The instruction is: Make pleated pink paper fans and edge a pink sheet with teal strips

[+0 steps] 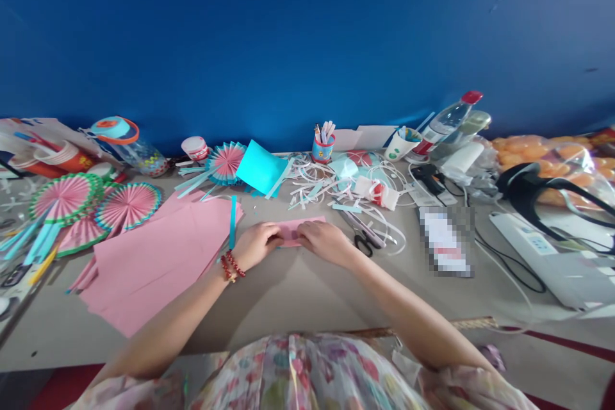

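A small folded pink paper [294, 230] lies on the table in front of me. My left hand [257, 245] is closed on its left end, fingers curled over the edge, a red bead bracelet on the wrist. My right hand [324, 242] presses and pinches the right end of the same paper. A stack of large pink paper sheets [158, 256] lies just left of my left hand, with a turquoise strip [232, 221] on top of it. Scissors [364, 238] rest to the right of my right hand.
Pink pleated paper fans [125, 204] lie at the left, a turquoise sheet [259, 168] and paper scraps [327, 189] behind. A pen cup [322, 148], paper cup [401, 144], water bottle [444, 122], black headset [538, 189] and white power strip [533, 243] crowd the right.
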The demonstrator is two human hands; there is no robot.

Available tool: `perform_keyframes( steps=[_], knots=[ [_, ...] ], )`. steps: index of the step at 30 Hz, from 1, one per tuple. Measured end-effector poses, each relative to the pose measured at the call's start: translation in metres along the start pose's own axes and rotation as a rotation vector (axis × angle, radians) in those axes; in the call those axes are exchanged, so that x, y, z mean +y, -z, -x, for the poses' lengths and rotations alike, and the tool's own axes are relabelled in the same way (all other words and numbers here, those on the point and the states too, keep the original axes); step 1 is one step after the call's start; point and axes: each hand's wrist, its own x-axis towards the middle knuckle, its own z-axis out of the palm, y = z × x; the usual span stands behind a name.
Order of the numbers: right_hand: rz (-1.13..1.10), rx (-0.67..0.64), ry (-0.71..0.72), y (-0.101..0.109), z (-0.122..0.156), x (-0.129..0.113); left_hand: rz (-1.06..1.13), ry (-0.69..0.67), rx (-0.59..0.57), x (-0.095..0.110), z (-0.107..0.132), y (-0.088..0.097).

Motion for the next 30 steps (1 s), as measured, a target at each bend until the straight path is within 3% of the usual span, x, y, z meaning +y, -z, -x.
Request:
perform_keyframes(
  steps=[15,30],
  knots=[
    [0.004,-0.057,-0.004,-0.001,-0.011,0.005,0.035,0.003,-0.065,-0.007,-0.002,0.002],
    [-0.022,-0.086,-0.018,0.002,-0.013,0.004,0.097,-0.002,-0.055,-0.006,0.002,0.004]
  ],
)
